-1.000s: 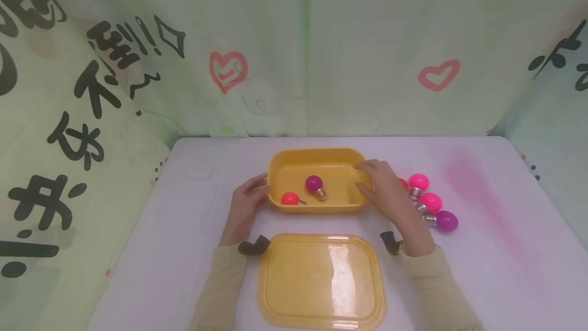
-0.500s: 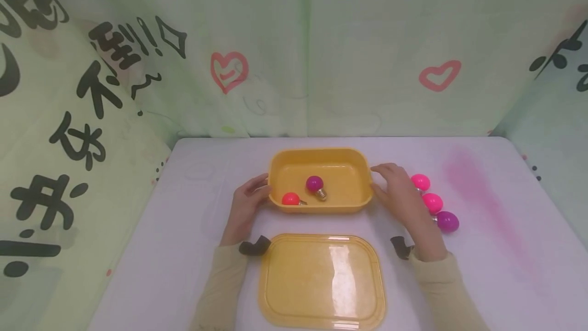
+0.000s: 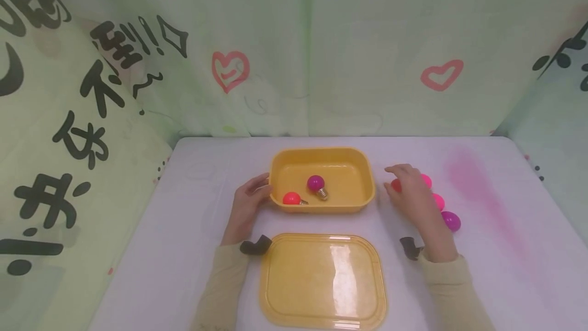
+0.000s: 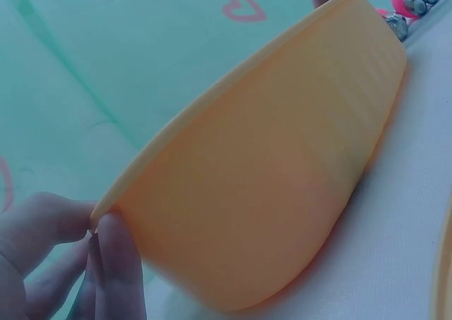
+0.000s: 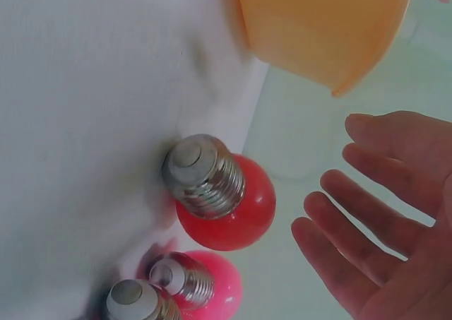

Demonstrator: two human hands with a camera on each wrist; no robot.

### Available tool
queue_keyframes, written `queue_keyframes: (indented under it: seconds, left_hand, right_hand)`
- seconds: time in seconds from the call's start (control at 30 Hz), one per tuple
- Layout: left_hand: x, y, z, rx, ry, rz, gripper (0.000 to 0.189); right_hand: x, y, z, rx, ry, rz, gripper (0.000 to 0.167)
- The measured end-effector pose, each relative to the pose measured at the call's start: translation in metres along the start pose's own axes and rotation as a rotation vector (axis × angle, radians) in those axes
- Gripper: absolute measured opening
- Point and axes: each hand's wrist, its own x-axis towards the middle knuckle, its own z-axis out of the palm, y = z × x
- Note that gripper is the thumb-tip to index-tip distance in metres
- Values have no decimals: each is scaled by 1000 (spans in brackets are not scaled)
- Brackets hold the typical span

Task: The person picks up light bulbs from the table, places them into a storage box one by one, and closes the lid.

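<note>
A yellow plastic box (image 3: 346,170) stands on the table, holding a purple light bulb (image 3: 315,183) and a reddish-pink bulb (image 3: 291,198). My left hand (image 3: 246,208) pinches its left rim; the left wrist view shows the thumb and fingers (image 4: 120,263) at the edge. To the right of the box, my right hand (image 3: 413,201) hovers over the loose bulbs with its fingers extended and nothing in them. Closest to those fingers is a red bulb (image 5: 244,217), its metal screw base facing the right wrist camera. Beside it lies a pink bulb (image 5: 217,285).
A yellow lid (image 3: 317,280) lies flat in front of the box. Another pink bulb (image 3: 439,202) and a purple bulb (image 3: 451,221) rest at the right, partly behind the right hand. A printed cloth (image 3: 358,65) hangs along the table's back edge.
My right hand has left the box's right rim and moved right, over the loose bulbs, now partly covering them. The left hand stays at the left rim.
</note>
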Motion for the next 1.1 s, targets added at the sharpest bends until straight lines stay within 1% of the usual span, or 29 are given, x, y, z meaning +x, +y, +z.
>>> queue_keyframes:
  seconds: [0.2,0.43,0.6,0.77,0.93,1.1]
  left_hand:
    - [1,0,1,20,10,-7,38]
    - [0,0,1,23,11,-3,37]
    - [-1,1,0,20,7,10,37]
    - [0,0,0,24,1,15,37]
    - [0,0,1,32,6,9,37]
    - [0,1,0,26,5,3,37]
  right_hand:
    - [0,5,0,-23,22,-17,45]
    - [-1,6,0,-33,28,5,44]
    - [-2,7,1,-43,14,36,45]
    - [-2,10,3,-42,-1,46,45]
    - [0,13,4,-30,-21,57,46]
    - [3,15,5,-27,-37,54,42]
